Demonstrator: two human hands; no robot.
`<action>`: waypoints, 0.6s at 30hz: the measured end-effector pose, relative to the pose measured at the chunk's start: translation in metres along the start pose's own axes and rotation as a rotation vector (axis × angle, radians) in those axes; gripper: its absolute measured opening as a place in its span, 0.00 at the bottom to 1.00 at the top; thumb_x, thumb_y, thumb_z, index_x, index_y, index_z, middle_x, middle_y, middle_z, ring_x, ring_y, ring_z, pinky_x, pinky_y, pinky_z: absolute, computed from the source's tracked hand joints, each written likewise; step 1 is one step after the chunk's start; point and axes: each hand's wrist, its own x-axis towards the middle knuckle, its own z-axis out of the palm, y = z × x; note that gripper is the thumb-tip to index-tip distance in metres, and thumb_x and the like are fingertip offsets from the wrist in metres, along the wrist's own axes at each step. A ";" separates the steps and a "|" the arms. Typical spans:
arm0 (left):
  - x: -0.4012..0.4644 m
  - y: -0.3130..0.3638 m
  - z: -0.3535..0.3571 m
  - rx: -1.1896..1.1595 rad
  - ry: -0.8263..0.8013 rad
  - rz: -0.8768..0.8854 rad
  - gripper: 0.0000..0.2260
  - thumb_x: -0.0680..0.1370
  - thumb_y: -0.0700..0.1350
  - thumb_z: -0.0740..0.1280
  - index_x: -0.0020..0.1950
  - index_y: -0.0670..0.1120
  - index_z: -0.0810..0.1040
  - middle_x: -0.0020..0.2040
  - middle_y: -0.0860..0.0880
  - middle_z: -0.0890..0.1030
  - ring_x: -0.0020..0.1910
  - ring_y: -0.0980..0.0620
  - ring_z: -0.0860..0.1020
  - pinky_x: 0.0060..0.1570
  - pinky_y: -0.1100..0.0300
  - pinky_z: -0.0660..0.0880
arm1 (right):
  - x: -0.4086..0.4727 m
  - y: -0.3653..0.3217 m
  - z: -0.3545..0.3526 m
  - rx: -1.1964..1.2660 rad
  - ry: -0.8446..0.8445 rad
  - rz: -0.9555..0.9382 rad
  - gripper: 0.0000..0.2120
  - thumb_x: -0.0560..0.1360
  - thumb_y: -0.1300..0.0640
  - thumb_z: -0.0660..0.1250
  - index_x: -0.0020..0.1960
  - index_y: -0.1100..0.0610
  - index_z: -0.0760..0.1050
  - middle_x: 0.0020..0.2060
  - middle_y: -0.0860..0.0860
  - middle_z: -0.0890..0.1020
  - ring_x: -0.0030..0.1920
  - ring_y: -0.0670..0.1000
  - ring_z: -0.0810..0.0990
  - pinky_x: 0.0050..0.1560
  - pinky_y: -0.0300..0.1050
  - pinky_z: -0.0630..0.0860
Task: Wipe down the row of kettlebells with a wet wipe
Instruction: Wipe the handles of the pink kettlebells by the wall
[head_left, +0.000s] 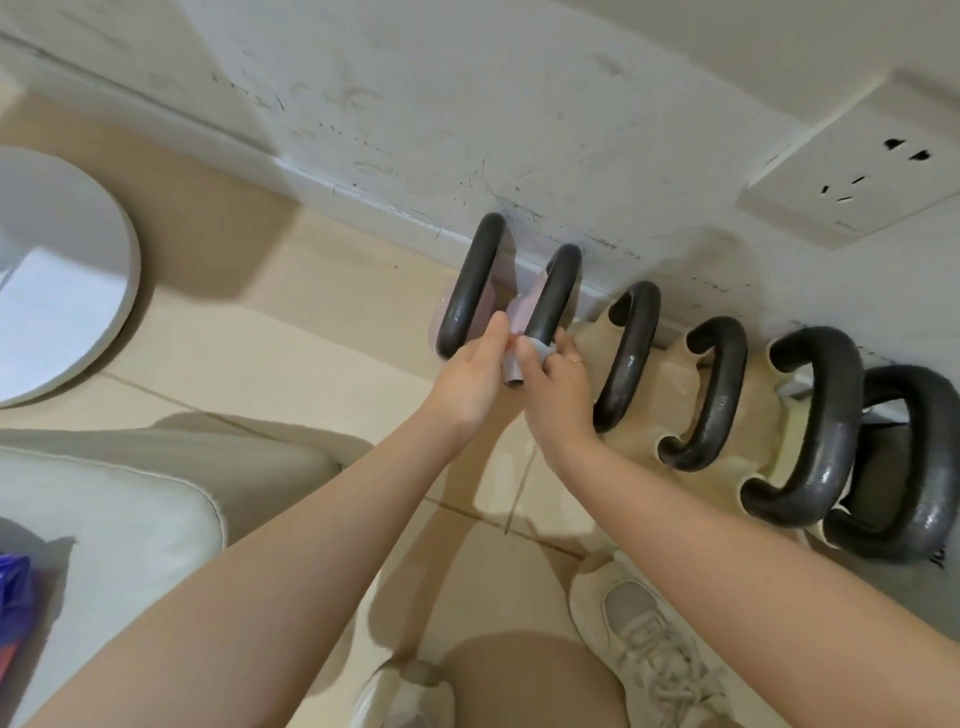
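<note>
— Where's the wipe?

— The pale grey wet wipe (537, 349) is wrapped round the near end of the black curved handle of the second kettlebell from the left (551, 296), the one with a pinkish body. The right hand (558, 397) has its fingers curled over the wipe and the handle end, gripping both. A thin ring shows on one finger.

— And the other hand?

— The left hand (472, 382) sits just beside it, touching it, thumb and fingers pinching a greyish fold of the wipe that hangs down between the two hands.

— So the wipe lies inside both grips?

— Yes: the upper part under the right fingers on the handle, the lower tail in the left pinch.

— The rest of the row?

— Six in all along the scuffed white wall (467, 130): a first pinkish kettlebell (470, 283) to the left, then beige-bodied ones (626, 358) to the right, all with black handles, standing on the beige tiled floor (291, 332). A white wall socket (852, 182) is above them, and a pale laced sneaker (649, 639) below.
</note>
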 end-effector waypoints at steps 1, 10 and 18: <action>0.000 -0.003 0.001 -0.001 -0.014 0.011 0.21 0.81 0.58 0.47 0.47 0.57 0.79 0.54 0.50 0.81 0.58 0.51 0.76 0.63 0.54 0.69 | -0.003 -0.001 -0.001 0.115 0.011 0.074 0.16 0.80 0.50 0.55 0.50 0.55 0.80 0.55 0.54 0.79 0.54 0.52 0.77 0.49 0.44 0.74; 0.002 -0.020 0.001 -0.222 0.111 0.017 0.22 0.71 0.62 0.50 0.42 0.47 0.74 0.46 0.47 0.79 0.49 0.46 0.77 0.60 0.47 0.71 | -0.030 0.001 0.014 0.235 0.077 0.204 0.09 0.79 0.52 0.58 0.43 0.54 0.73 0.38 0.49 0.76 0.41 0.47 0.75 0.38 0.36 0.71; -0.003 -0.034 -0.005 -0.307 0.080 0.036 0.19 0.81 0.56 0.48 0.41 0.50 0.73 0.45 0.54 0.77 0.46 0.58 0.74 0.44 0.66 0.67 | -0.013 -0.009 0.028 0.057 0.236 -0.023 0.05 0.78 0.60 0.60 0.49 0.58 0.64 0.36 0.46 0.71 0.38 0.44 0.73 0.41 0.34 0.69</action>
